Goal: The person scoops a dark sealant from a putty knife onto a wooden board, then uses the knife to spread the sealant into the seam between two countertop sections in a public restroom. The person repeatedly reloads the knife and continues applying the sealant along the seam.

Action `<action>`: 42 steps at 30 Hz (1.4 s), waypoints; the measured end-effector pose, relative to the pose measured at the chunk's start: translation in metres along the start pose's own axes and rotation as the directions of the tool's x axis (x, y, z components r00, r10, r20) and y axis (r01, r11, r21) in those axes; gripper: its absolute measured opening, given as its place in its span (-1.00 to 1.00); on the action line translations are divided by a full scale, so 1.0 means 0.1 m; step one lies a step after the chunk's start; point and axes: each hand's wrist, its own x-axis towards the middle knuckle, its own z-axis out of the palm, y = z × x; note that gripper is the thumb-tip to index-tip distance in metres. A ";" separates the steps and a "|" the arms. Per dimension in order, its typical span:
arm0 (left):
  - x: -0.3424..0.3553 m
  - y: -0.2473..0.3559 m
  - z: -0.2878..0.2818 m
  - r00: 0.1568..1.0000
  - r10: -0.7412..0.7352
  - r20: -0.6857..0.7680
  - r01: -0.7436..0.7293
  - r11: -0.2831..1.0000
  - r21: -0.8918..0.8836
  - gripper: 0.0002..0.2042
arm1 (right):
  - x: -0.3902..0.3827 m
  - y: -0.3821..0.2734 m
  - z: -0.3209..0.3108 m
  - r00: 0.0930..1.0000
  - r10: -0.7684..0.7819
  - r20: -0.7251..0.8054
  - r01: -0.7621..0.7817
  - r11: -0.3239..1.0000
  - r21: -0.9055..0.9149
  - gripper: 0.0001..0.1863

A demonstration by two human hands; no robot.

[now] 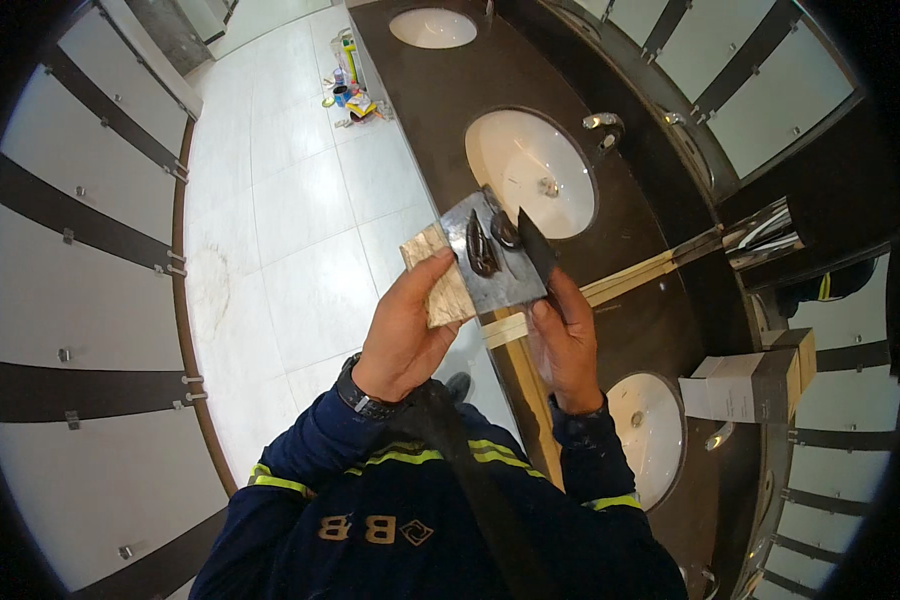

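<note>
My left hand (408, 318) grips a pale wooden piece (436, 272), thumb on top. Against the wood lies a flat grey plate (490, 283); whether the two are joined, I cannot tell. Two glossy dark brown dabs of paste (481, 250) sit on the plate. In my right hand (567, 345) is a thin dark flat blade (537, 247), held upright at the plate's right edge, its lower end hidden by my fingers. Both hands are above the front edge of the dark countertop (425, 110).
White oval sinks (485, 150) with chrome faucets (603, 125) are set in the countertop. Strips of masking tape (630, 282) cross it beside my right hand. Cardboard boxes (740, 385) stand at right. Cans and supplies (350, 98) lie on the tiled floor. Stall doors (80, 300) line the left.
</note>
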 end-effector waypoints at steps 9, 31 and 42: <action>-0.17 0.07 0.17 0.994 -0.053 0.096 0.045 0.995 0.087 -0.63 | 0.20 -0.34 -0.29 0.975 -0.061 0.212 0.169 0.823 -0.542 -0.54; -0.06 0.19 0.16 0.992 -0.012 0.129 -0.016 0.976 0.215 -0.61 | 0.33 -0.89 -0.53 0.982 0.095 0.166 -0.104 0.993 0.048 -0.57; -0.02 -0.01 0.23 0.994 -0.028 0.106 -0.003 0.961 0.277 -0.65 | 0.30 -0.48 0.03 0.909 0.411 -0.072 -0.359 0.857 0.370 -0.67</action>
